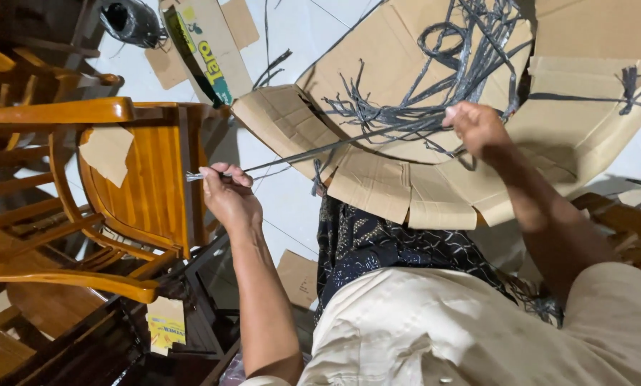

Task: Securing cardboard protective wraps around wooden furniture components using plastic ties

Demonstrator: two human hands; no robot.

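My left hand pinches one end of a long dark grey strip and pulls it taut out to the left, in front of a wooden chair. My right hand grips the other end of the same strip over a large curved piece of brown cardboard that rests on my lap. A tangle of similar dark strips lies on the cardboard just beyond my right hand. Below the cardboard show a dark patterned cloth and my cream sleeve.
A glossy orange wooden chair with a paper scrap on its seat stands at left, with more wooden furniture behind it. A flattened printed carton and a dark roll lie on the white tiled floor. Cardboard scraps lie near my knees.
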